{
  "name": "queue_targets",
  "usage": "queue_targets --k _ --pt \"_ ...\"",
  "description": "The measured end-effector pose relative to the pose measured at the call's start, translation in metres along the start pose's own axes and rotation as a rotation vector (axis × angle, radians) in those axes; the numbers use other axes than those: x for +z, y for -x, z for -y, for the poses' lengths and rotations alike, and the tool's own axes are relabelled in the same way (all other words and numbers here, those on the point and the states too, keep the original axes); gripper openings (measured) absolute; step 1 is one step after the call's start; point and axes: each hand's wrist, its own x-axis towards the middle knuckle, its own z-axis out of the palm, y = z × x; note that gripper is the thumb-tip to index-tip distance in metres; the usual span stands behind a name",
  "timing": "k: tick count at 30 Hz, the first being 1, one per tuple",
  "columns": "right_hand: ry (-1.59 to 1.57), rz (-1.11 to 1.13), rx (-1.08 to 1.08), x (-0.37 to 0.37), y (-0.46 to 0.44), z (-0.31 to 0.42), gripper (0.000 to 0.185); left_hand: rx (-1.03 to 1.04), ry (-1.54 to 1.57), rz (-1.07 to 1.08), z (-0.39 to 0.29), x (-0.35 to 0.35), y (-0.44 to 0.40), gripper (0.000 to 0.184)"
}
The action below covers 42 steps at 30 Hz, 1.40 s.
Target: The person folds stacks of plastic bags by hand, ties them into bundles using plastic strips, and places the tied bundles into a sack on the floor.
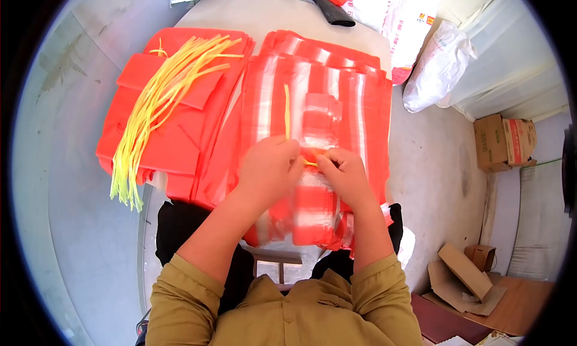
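A yellow tie runs between my two hands, over a narrow stack of folded red and clear plastic bags [321,114]. My left hand [273,165] is closed on the tie, and one end of it stands up above the fingers. Pinched in my right hand [344,173] is the other part of the tie, close to the left fingertips. Under both hands lies a wide pile of red and clear striped bags [255,105]. To the left, a bundle of loose yellow ties [159,96] is spread over folded red bags [174,147].
The table [234,12] carries the piles. White printed sacks [384,15] and a black and red item [330,9] are at its far edge. Another white sack [439,69] stands at the right. Cardboard boxes [493,144] and opened cardboard [460,280] are farther right.
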Motion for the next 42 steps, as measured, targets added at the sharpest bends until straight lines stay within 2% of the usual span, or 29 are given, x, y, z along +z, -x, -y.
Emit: queue_targets --k 2,6,8,11,14,16,18,20,23,26,29,32,35,38,42 --pt "0.038 0.026 0.006 0.001 0.002 0.006 0.011 0.056 0.260 0.055 -0.006 -0.009 -0.002 0.013" --pt "0.185 0.050 -0.006 0.000 0.009 0.009 0.012 0.158 0.301 0.153 -0.005 0.010 0.004 0.009" --pt "0.187 0.015 -0.007 0.004 0.012 0.003 0.014 0.236 0.258 0.201 -0.009 0.011 0.007 0.016" --pt "0.173 -0.065 -0.139 0.009 0.016 -0.005 0.015 0.224 0.388 0.156 -0.022 0.003 0.006 0.034" --pt "-0.046 -0.017 -0.014 0.009 0.014 -0.015 0.014 0.077 0.423 -0.091 -0.033 0.001 0.005 0.050" --pt "0.009 0.014 0.005 0.006 0.017 -0.006 0.013 0.124 0.386 -0.210 -0.025 0.010 0.002 0.049" --pt "0.066 0.031 -0.049 0.003 0.018 -0.003 0.012 0.161 0.277 -0.183 -0.017 0.014 0.000 0.044" --pt "0.123 0.037 -0.175 0.000 0.017 -0.007 0.011 0.185 0.098 -0.009 -0.009 0.013 0.000 0.037" --pt "0.097 0.039 -0.268 0.000 0.017 -0.008 0.008 0.246 0.069 -0.049 -0.002 0.021 0.001 0.019" --pt "-0.382 0.041 0.033 0.007 0.021 -0.006 0.007 0.125 0.141 -0.014 -0.001 0.021 0.001 0.010" --pt "-0.332 0.012 -0.007 0.007 0.021 -0.011 0.007 -0.104 0.328 0.040 -0.006 0.021 0.003 0.012" --pt "-0.047 -0.009 -0.055 0.005 0.024 -0.010 0.015 -0.266 0.439 0.136 -0.007 0.021 0.003 0.014" --pt "0.234 -0.157 -0.407 0.010 0.022 0.003 0.024 -0.247 0.467 0.146 -0.003 0.026 0.003 0.016" --pt "0.323 -0.257 -0.562 0.016 0.018 -0.001 0.029 -0.104 0.305 0.125 -0.005 0.021 0.003 0.014" --pt "0.338 -0.265 -0.554 0.016 0.019 0.002 0.026 -0.057 0.304 0.169 -0.008 0.016 0.005 0.012"
